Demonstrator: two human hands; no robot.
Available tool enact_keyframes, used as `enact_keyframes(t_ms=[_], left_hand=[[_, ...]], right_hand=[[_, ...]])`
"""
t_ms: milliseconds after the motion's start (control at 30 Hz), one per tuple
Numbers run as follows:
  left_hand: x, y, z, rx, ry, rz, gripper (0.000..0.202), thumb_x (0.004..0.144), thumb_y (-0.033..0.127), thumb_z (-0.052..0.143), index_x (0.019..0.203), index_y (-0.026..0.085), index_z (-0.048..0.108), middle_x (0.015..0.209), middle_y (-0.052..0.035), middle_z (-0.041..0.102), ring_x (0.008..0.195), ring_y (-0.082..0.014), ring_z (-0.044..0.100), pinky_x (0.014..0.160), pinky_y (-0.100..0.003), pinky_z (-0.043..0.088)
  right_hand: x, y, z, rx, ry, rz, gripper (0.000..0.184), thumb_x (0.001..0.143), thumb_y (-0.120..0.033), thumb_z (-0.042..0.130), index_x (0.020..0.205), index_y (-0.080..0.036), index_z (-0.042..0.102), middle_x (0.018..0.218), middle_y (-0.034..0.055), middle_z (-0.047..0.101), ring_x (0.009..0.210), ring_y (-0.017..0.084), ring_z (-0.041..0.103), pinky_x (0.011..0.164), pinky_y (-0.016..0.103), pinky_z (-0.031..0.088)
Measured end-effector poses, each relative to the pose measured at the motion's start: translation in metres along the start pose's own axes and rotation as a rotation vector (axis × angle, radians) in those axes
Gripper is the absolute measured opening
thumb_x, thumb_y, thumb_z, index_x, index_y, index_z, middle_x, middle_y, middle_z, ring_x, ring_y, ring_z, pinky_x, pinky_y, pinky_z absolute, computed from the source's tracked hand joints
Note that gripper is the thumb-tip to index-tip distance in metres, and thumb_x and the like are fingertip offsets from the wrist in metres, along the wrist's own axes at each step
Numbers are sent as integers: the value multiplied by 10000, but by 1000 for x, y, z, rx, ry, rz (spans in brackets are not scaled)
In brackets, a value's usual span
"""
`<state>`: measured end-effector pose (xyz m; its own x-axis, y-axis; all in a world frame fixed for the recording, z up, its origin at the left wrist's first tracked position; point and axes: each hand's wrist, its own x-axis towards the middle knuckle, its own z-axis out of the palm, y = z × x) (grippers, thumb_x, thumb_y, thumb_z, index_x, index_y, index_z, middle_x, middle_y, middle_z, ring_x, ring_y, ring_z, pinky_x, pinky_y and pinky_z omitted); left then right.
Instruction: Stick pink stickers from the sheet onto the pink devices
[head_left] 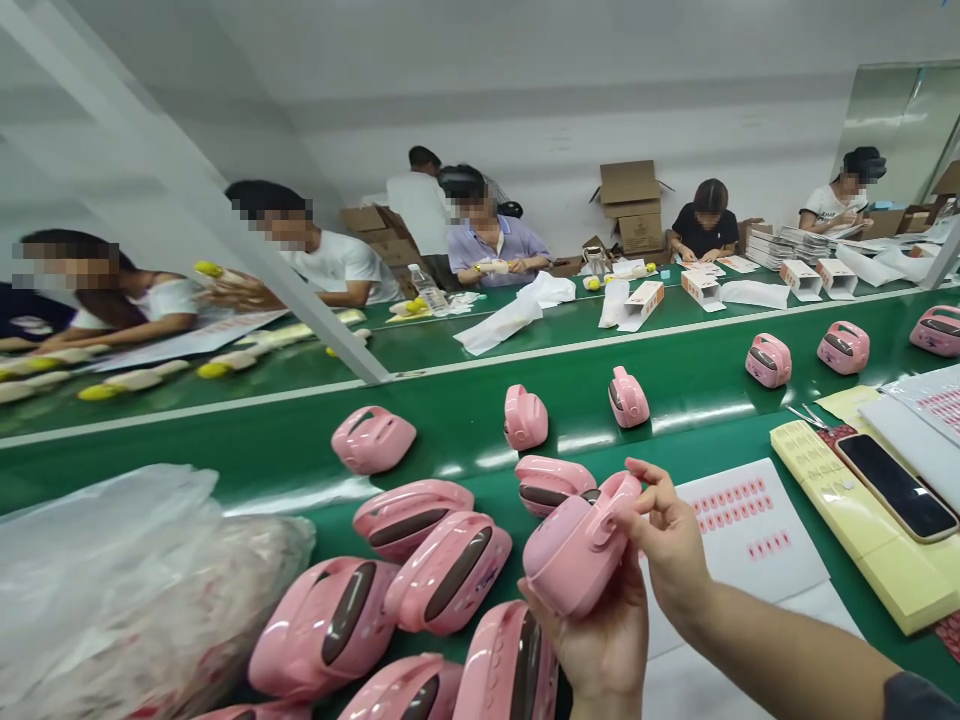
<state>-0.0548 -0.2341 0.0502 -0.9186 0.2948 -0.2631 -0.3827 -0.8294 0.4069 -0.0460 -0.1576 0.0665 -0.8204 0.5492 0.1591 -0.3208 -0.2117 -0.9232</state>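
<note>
The left hand (604,640) cups the underside of a pink case (566,565) while the right hand (667,535) pinches its handle (619,490), holding it above the desk (859,595) toward its near edge. Its glossy shell looks light, stiff and rather slippery, so these 2 holds, under the body and on the handle, seem sensible. Similar cases (450,570) lie left, between it and a plastic bag (225,570) toward the left edge.

Single head-worn view, forward and down, across the green worktable (720,445)
</note>
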Motion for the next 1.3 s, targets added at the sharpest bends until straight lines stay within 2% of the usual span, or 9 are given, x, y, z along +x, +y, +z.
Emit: enact_keyframes(t_ms=[133, 233, 300, 500, 700, 833, 967, 1133, 1300], left_hand=[[5, -5, -9, -149, -167, 7, 693, 611, 472, 702, 1219, 184, 537, 1119, -117, 663, 911, -217, 659, 805, -257, 518], [7, -7, -16, -248, -323, 10, 650, 662, 381, 692, 1257, 208, 498, 1150, -122, 647, 928, -240, 655, 819, -330, 523], [7, -6, -19, -279, -355, -13, 639, 679, 352, 683, 1268, 201, 485, 1134, -128, 653, 949, -248, 649, 833, -345, 517], [8, -2, -23, -265, -370, -26, 653, 636, 340, 719, 1226, 144, 518, 1066, -137, 681, 990, -249, 631, 878, -310, 486], [8, -2, -22, -273, -450, -12, 525, 680, 356, 678, 1152, 148, 578, 1042, -122, 693, 994, -222, 631, 897, -297, 467], [8, -1, -25, -253, -457, -32, 388, 729, 370, 615, 1049, 152, 637, 1021, -109, 701, 991, -198, 632, 892, -261, 464], [8, 1, -28, -259, -422, -45, 442, 634, 382, 702, 999, 138, 658, 1016, -120, 700, 970, -202, 640, 892, -239, 459], [8, 0, -30, -276, -357, -51, 544, 607, 393, 716, 1097, 180, 612, 1005, -89, 704, 934, -207, 650, 865, -272, 491], [7, -1, -27, -320, -359, -59, 707, 648, 376, 689, 1292, 217, 444, 1125, -100, 653, 940, -216, 645, 856, -295, 503]], right_hand=[[-4, 6, 6, -19, 55, -29, 282, 633, -416, 712, 539, -197, 561, 1109, 101, 505, 1181, 270, 418, 969, 417, 342], [-2, 8, 3, -28, 70, -62, 267, 643, -400, 703, 548, -201, 551, 1035, 86, 516, 1145, 261, 438, 947, 405, 352], [-2, 8, 2, -43, 52, -78, 266, 653, -392, 694, 546, -201, 543, 1003, 81, 516, 1120, 257, 452, 935, 404, 356], [1, 3, -1, -87, -32, -87, 266, 653, -358, 693, 537, -201, 512, 980, 78, 515, 1095, 260, 462, 924, 422, 355], [3, -3, -2, -178, -85, -125, 234, 666, -305, 685, 548, -202, 510, 962, 72, 537, 1059, 247, 485, 917, 418, 369], [2, -5, -2, -250, -125, -161, 197, 677, -256, 670, 555, -203, 524, 960, 73, 542, 1043, 238, 490, 915, 415, 373], [1, -4, -4, -315, -146, -223, 174, 677, -232, 678, 570, -205, 544, 979, 72, 559, 1009, 229, 502, 891, 405, 395], [2, 0, -7, -400, -157, -379, 154, 710, -233, 669, 601, -213, 562, 943, 63, 580, 961, 209, 526, 844, 388, 433], [2, 4, -7, -425, -114, -588, 152, 753, -241, 637, 636, -218, 542, 918, 54, 580, 912, 194, 536, 775, 364, 466]])
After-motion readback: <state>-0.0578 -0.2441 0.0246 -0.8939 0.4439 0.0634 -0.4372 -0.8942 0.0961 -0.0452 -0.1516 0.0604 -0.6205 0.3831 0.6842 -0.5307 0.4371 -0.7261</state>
